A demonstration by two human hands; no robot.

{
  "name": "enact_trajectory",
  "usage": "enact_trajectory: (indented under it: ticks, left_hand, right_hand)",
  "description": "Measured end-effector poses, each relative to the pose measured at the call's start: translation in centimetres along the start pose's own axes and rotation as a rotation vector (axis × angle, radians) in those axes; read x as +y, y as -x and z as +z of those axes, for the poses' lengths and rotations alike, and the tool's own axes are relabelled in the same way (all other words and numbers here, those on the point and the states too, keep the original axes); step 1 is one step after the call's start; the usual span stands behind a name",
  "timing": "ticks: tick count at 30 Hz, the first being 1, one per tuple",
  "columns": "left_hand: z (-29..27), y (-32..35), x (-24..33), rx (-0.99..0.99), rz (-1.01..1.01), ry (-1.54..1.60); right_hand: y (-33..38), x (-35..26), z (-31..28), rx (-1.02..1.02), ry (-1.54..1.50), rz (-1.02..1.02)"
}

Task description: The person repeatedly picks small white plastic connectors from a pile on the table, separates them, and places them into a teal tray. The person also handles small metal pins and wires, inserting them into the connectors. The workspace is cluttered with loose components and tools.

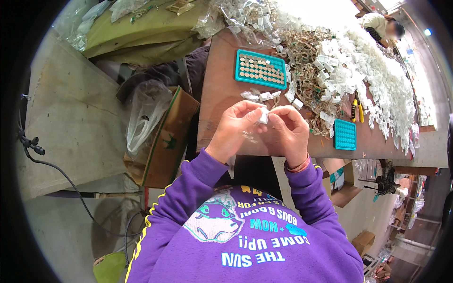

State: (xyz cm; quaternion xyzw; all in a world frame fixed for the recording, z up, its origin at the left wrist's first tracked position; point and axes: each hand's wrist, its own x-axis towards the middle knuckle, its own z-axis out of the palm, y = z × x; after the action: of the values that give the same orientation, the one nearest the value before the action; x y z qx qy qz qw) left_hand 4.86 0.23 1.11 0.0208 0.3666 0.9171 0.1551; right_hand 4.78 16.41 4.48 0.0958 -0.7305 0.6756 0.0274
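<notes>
Close to the table's front edge, both hands meet over a small white piece, maybe plastic or wrapped in film; its exact kind is too small to tell. My left hand pinches it from the left between thumb and fingertips. From the right, the thumb and forefinger of my right hand close on it too. Just beyond the fingers lie a few small white blocks with clear film. Farther back is a teal tray holding rows of round metallic discs.
Tangled wire pieces with white blocks and a big heap of clear-wrapped pieces cover the table's right side. Yellow-and-black pliers lie by a second teal tray. A cardboard box stands left; a person is far right.
</notes>
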Motion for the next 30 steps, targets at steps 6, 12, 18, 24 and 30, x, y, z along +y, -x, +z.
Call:
enact_trajectory:
  ticks: [6, 12, 18, 24, 30]
  left_hand:
    - [-0.1, 0.0, 0.0, -0.010, -0.013, -0.003]
    - [-0.2, 0.0, -0.2, -0.017, 0.008, -0.022]
    - [0.3, 0.1, -0.2, -0.010, 0.038, -0.024]
    - [0.3, 0.0, 0.3, -0.028, -0.003, 0.029]
    - [1.6, 0.8, -0.2, -0.049, 0.115, -0.369]
  right_hand:
    - [-0.6, -1.4, -0.6, -0.043, 0.406, -0.233]
    - [-0.5, -1.5, 0.1, -0.049, 0.547, -0.408]
    - [-0.4, -1.6, -0.4, -0.063, 0.490, -0.336]
    - [-0.4, -1.9, 0.2, -0.040, 0.601, -0.463]
    - [0.4, -2.4, -2.2, -0.059, 0.541, -0.370]
